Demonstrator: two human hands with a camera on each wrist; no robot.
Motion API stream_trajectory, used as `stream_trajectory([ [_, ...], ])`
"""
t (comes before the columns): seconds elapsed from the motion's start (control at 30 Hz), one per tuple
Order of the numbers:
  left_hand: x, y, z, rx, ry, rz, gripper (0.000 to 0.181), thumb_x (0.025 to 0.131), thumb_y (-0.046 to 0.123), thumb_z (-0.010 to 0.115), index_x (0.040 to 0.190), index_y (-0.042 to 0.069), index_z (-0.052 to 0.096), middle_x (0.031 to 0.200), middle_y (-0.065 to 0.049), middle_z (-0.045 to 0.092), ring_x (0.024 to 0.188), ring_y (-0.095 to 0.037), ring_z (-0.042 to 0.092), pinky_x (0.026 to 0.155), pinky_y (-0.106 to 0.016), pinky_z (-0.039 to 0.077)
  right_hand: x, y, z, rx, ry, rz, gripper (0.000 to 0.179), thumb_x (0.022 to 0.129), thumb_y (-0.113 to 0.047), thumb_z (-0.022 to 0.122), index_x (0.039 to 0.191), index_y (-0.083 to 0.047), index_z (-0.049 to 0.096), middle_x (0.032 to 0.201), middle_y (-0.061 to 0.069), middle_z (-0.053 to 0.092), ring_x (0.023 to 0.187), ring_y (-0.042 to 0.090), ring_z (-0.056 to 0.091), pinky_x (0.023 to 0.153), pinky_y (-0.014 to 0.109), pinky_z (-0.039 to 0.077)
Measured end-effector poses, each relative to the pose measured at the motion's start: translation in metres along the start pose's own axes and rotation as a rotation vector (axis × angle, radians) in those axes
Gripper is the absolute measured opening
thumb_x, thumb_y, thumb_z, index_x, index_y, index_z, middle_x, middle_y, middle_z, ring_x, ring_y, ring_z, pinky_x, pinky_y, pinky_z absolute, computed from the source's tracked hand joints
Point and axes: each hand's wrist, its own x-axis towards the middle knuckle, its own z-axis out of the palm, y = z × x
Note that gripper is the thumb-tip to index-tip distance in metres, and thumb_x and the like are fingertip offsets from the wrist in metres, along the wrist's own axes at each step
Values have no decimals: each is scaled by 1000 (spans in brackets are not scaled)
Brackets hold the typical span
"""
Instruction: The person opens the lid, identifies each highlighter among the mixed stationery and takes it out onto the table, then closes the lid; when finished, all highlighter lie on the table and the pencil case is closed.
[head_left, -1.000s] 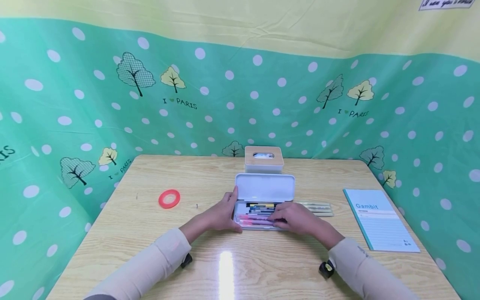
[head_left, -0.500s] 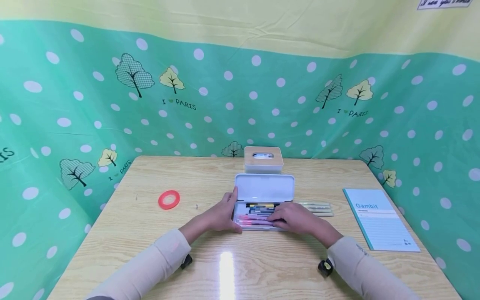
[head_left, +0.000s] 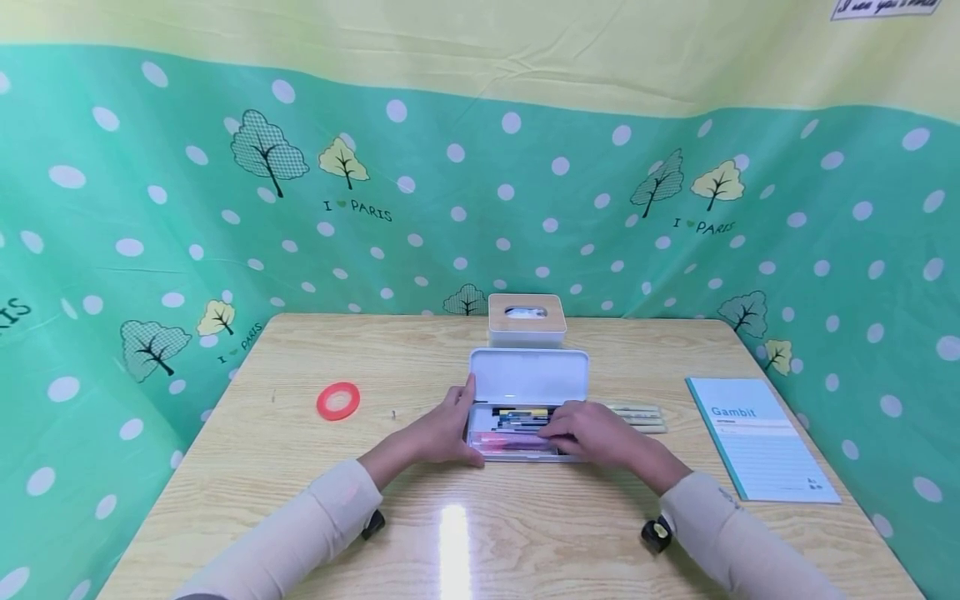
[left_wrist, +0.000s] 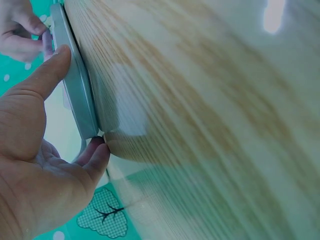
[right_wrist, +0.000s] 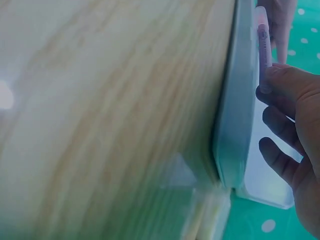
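Observation:
A white pencil case [head_left: 529, 375] lies on the table with its lid raised at the back. Inside is a row of pens [head_left: 517, 421], dark and yellow ones behind, pink and purple ones in front. My left hand [head_left: 447, 427] grips the case's left end; in the left wrist view the thumb is on its front edge and other fingers are at its corner. Over the case's right half, my right hand [head_left: 592, 432] pinches a purple pen with a pink end [right_wrist: 265, 52] between thumb and index finger, the other fingers apart. The pen's far end is partly covered by my fingers in the head view.
Behind the case stands a tissue box [head_left: 527, 321] with a wooden top. A red tape roll [head_left: 338, 402] lies to the left. Pale slim sticks [head_left: 641, 419] lie right of the case, partly behind my right hand, and a blue notebook [head_left: 763, 442] lies farther right.
My right hand has shifted slightly to the right and up with the purple pen. The left hand keeps its grip on the case.

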Motion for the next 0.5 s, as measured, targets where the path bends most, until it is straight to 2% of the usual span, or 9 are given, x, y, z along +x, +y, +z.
stream_trajectory([
  [0.3, -1, 2, -1, 13, 5, -4, 142, 73, 43, 91, 163, 10, -14, 162, -26, 23, 142, -39, 43, 121, -46, 37, -16, 12, -12, -10, 45, 50, 22, 95, -22, 72, 116, -25, 79, 101, -8, 75, 88, 5, 63, 77, 26, 58],
  [0.5, -1, 2, -1, 13, 4, -3, 142, 73, 43, 91, 163, 10, -14, 162, -26, 23, 142, -39, 43, 121, -46, 37, -30, 23, -19, -16, 85, 92, 25, 93, -18, 74, 116, -25, 79, 103, -5, 76, 94, 12, 69, 82, 34, 61],
])
